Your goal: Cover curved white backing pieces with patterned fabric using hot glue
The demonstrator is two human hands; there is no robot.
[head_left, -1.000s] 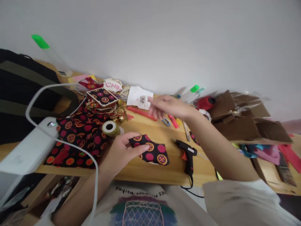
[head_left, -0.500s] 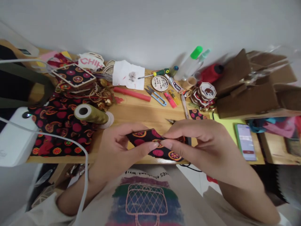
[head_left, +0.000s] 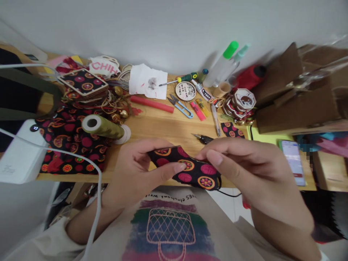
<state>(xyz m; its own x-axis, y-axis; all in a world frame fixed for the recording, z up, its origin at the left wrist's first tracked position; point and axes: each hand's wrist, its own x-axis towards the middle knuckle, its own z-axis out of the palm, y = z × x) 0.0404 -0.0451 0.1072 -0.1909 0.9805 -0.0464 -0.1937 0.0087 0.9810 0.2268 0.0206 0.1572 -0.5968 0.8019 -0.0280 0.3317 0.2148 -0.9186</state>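
Observation:
Both my hands hold one small piece of black fabric (head_left: 190, 170) printed with pink and orange circles, just above the near edge of the wooden table (head_left: 168, 127). My left hand (head_left: 136, 174) pinches its left end between thumb and fingers. My right hand (head_left: 244, 166) grips its right end, fingers curled over it. A glue gun lies under my right hand; only its tip (head_left: 202, 137) shows.
A larger sheet of the same fabric (head_left: 67, 145) and a gold thread spool (head_left: 102, 127) lie left, beside a white device (head_left: 19, 156) with a cable. Behind are blue snips (head_left: 181, 108), a red stick (head_left: 152, 104), bottles (head_left: 223, 67), cardboard boxes (head_left: 293, 98) and a phone (head_left: 292, 161).
My right hand came back from reaching toward the back of the table and took hold of the fabric piece. Both hands lifted it off the table. The view tilted downward.

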